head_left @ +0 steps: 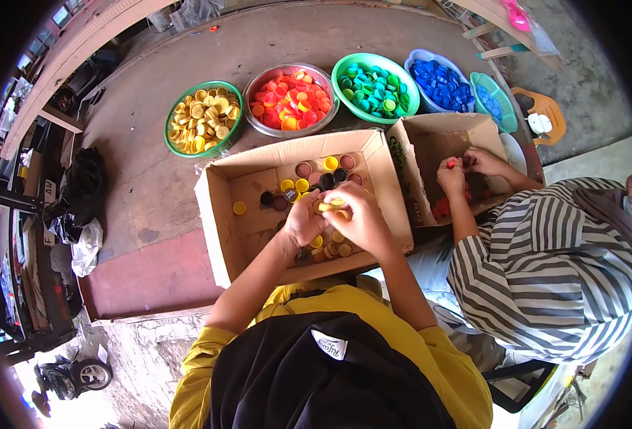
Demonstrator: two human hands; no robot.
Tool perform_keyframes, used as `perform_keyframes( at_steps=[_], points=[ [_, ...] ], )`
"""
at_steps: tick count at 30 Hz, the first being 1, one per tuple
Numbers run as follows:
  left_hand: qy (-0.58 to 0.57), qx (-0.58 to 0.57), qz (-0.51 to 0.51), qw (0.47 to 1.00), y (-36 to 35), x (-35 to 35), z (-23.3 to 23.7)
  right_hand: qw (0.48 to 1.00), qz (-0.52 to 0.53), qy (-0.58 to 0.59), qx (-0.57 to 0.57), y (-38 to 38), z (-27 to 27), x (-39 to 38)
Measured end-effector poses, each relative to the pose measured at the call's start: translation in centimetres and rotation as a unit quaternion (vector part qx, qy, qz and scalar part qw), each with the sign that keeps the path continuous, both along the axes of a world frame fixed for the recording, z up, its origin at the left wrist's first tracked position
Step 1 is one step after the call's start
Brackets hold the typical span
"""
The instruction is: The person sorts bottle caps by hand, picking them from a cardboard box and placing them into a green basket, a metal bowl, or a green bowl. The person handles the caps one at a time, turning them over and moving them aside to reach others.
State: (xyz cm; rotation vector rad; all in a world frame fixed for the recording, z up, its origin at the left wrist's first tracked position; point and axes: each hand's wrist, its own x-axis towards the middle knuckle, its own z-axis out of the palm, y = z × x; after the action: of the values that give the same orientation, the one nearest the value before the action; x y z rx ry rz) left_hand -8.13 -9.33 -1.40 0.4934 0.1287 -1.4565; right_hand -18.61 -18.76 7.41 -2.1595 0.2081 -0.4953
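Note:
Over a cardboard box (219,214), my left hand (304,220) is cupped with yellowish caps (331,206) at its fingers. My right hand (361,218) meets it from the right, its fingers closed on the same caps. Inside the box lie loose yellow, black and brown caps, among them a yellow cap (240,207) near the left wall and a brown cap (303,170) toward the back. Several more yellowish caps (332,250) lie below my hands near the front wall.
Behind the box stand a green basket of yellowish caps (203,118), a metal bowl of red caps (291,100), a green basin (376,89) and a blue basket (441,82). At right, a co-worker in stripes (545,264) holds something red over a smaller box (430,136).

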Motion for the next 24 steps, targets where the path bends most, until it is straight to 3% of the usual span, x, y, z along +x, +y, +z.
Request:
perform_keyframes(
  at_steps=[2, 5, 9, 10, 11, 13, 16, 19, 20, 21, 23, 24],
  points=[
    [0.035, 0.033, 0.017, 0.999, 0.4, -0.1, 0.6, 0.999, -0.001, -0.013, -0.032, 0.8, 0.0, 0.5],
    [0.073, -0.005, 0.063, 0.995, 0.3, -0.6, 1.7, 0.996, -0.020, -0.060, -0.055, 1.2, 0.7, 1.2],
    [0.115, -0.194, 0.058, 0.973, 0.8, -0.9, 2.2, 0.993, 0.003, -0.086, -0.083, 2.2, 0.0, 1.7],
    [0.078, -0.066, 0.107, 0.989, 0.6, -1.3, 2.7, 0.993, 0.023, -0.053, -0.104, 2.4, 0.5, 1.7],
    [0.119, -0.114, 0.035, 0.986, 0.9, -0.9, 3.4, 0.986, 0.045, -0.042, -0.157, 2.1, -0.1, 1.4],
    [0.135, -0.188, 0.005, 0.973, 1.1, -0.6, 3.1, 0.985, 0.030, -0.065, -0.156, 2.5, 0.6, 1.3],
    [0.094, -0.074, 0.020, 0.993, 1.2, -0.2, 3.9, 0.988, 0.081, -0.033, -0.127, 1.6, 0.2, 0.9],
    [-0.002, 0.033, 0.068, 0.997, 0.9, -0.1, 4.5, 0.992, 0.061, -0.054, -0.101, 1.5, 0.3, 0.6],
    [0.034, -0.080, 0.033, 0.996, 1.4, 0.7, 2.6, 0.993, 0.061, -0.047, -0.086, 1.3, 0.3, 0.5],
    [0.045, -0.090, 0.016, 0.995, 1.4, 1.1, 2.3, 0.996, 0.052, -0.038, -0.067, 1.1, 0.6, 0.4],
    [0.026, 0.049, 0.054, 0.997, 1.6, 1.8, 1.9, 0.999, 0.034, -0.023, -0.029, 0.8, 1.2, 0.3],
    [0.013, 0.050, 0.057, 0.997, 2.1, 2.6, 2.9, 0.998, 0.007, -0.045, -0.042, 0.5, 0.7, 0.1]
  ],
)
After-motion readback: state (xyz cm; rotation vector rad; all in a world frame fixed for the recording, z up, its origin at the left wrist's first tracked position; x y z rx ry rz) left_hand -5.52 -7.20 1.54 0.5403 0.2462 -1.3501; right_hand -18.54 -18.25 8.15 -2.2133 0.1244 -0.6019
